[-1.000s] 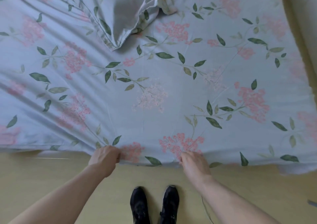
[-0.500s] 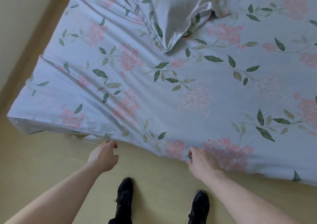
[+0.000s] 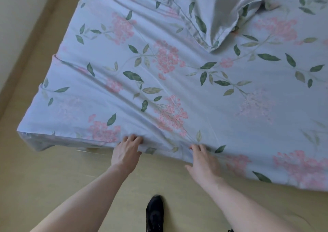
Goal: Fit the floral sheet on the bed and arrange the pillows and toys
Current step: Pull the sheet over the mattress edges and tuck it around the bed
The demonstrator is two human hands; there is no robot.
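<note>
A pale blue floral sheet (image 3: pixel 195 89), thin smooth fabric printed with pink blossoms and green leaves, lies over the bed at twelve o'clock from both hands, its near hem running nine to four o'clock. The left hand (image 3: pixel 126 151), nearer the draped corner (image 3: pixel 30 135) at nine o'clock, grips the hem. The right hand (image 3: pixel 204 162) sinks its fingertips into converging creases, thumb splayed; whether it grips is unclear.

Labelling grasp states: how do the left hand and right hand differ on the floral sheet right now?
The left hand sits nearer the floral sheet's corner; the right hand is further along the edge. Creases fan out from the right hand's fingers, bunching cloth; the left hand's fingers lie over smoother cloth, grip unclear. Both meet the near edge.
</note>
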